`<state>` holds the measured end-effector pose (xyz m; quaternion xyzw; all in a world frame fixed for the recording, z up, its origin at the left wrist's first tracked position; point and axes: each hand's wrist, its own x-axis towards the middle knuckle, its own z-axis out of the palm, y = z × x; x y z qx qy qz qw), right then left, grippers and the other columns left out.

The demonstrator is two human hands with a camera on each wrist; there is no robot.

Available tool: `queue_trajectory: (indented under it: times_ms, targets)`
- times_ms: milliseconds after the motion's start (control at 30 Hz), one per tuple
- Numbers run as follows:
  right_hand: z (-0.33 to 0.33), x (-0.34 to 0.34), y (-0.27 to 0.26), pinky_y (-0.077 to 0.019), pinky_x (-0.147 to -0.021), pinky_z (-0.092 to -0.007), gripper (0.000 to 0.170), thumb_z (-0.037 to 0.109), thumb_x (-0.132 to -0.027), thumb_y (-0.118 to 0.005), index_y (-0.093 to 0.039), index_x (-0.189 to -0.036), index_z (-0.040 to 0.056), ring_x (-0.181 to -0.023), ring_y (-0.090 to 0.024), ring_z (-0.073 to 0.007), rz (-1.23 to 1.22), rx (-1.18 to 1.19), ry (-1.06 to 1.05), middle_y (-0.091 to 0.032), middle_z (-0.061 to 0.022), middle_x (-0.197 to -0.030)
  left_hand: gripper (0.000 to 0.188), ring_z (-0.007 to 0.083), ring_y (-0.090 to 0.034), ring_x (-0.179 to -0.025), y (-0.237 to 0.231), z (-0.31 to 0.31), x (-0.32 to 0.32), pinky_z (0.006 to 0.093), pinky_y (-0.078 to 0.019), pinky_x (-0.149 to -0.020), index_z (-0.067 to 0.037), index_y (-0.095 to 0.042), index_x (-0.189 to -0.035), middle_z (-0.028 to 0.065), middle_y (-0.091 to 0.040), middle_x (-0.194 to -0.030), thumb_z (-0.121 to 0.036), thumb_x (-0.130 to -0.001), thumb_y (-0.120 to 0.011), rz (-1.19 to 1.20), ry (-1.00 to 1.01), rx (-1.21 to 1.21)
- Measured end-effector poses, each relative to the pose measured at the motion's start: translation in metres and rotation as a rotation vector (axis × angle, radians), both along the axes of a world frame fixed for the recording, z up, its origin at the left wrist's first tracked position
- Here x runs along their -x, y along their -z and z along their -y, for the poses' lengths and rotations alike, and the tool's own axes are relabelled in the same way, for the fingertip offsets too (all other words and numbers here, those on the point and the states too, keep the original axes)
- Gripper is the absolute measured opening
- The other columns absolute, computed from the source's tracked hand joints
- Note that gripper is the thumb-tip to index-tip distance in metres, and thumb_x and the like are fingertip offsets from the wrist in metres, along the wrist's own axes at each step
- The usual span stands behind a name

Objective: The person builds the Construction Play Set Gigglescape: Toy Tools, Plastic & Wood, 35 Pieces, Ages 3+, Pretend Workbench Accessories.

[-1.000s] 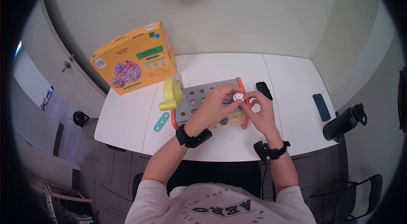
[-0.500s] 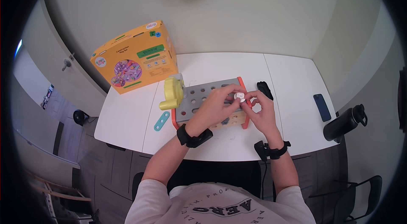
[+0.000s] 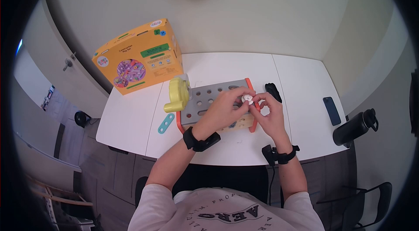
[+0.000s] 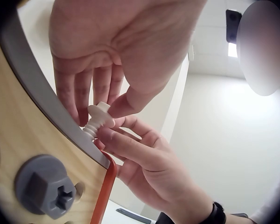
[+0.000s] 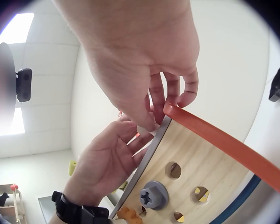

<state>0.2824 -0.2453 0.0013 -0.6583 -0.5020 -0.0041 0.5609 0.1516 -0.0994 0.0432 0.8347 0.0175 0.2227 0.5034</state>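
Note:
A white toy screw (image 3: 247, 98) with a ridged shaft stands over the right end of the grey perforated top (image 3: 203, 94) of a toy workbench. Its head is pinched by my left hand (image 3: 221, 109), thumb against fingers. My right hand (image 3: 271, 117) holds the same screw from the other side; the left wrist view has that thumb beside the shaft of the screw (image 4: 97, 120). Whether the tip sits in a hole cannot be told. A grey bolt (image 4: 46, 186) is in the wooden front panel. In the right wrist view the screw is mostly behind fingers.
A yellow-green toy part (image 3: 177, 95) stands at the workbench's left end, with a teal strip (image 3: 166, 123) beside it. The orange box (image 3: 139, 58) is behind left. A black object (image 3: 273, 92), phone (image 3: 331, 111) and black bottle (image 3: 354, 127) lie or stand to the right.
The screw is turned slightly between my fingers, which have shifted a little around it. The head view has tilted slightly; both hands stay in the same place on the workbench.

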Motion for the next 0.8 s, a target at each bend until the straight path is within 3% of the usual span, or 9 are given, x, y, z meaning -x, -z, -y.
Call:
queue_trajectory:
  times_ms: [367,567,667,800]
  targets:
    - [-0.0025,0.0007,0.0015,-0.0523,-0.071,-0.0309,0.027,0.007,-0.088,-0.081,-0.068,-0.111,0.0043,-0.084,-0.068,-0.0191,-0.016,-0.024,-0.015,-0.074,-0.0071,-0.099,0.035,0.0254,-0.074,-0.112,0.0,-0.0007,0.0,0.0404,-0.0571,-0.105,0.003,-0.063,-0.131,0.015,-0.075,-0.12,-0.002,-0.097,-0.06,0.002,0.015,-0.012]
    - [-0.0035,0.0003,0.0039,-0.0506,-0.068,-0.0303,0.029,0.008,-0.087,-0.081,-0.067,-0.112,0.0045,-0.08,-0.064,-0.0176,-0.014,-0.031,-0.015,-0.071,-0.0064,-0.093,0.036,0.0251,-0.071,-0.116,-0.0032,0.0022,0.0023,0.0381,-0.058,-0.101,-0.002,-0.064,-0.132,0.0139,-0.071,-0.124,0.002,-0.097,-0.057,0.053,-0.028,-0.101]
    - [-0.0038,-0.0004,0.0049,-0.0507,-0.068,-0.0303,0.029,0.008,-0.087,-0.082,-0.067,-0.112,0.0045,-0.079,-0.063,-0.0173,-0.011,-0.03,-0.011,-0.071,-0.0064,-0.092,0.033,0.0247,-0.069,-0.116,0.0004,0.0024,0.0032,0.0353,-0.059,-0.097,-0.003,-0.067,-0.128,0.0129,-0.069,-0.121,0.003,-0.096,-0.059,0.107,-0.074,-0.099]
    - [-0.0037,0.0001,0.0049,-0.0512,-0.068,-0.0307,0.029,0.008,-0.087,-0.082,-0.067,-0.111,0.0046,-0.079,-0.063,-0.0176,-0.014,-0.021,-0.005,-0.071,-0.0065,-0.092,0.022,0.0252,-0.073,-0.105,0.0004,0.0011,0.0041,0.0338,-0.0607,-0.092,0.0,-0.072,-0.114,0.0123,-0.069,-0.115,0.001,-0.093,-0.066,0.102,-0.107,-0.155]
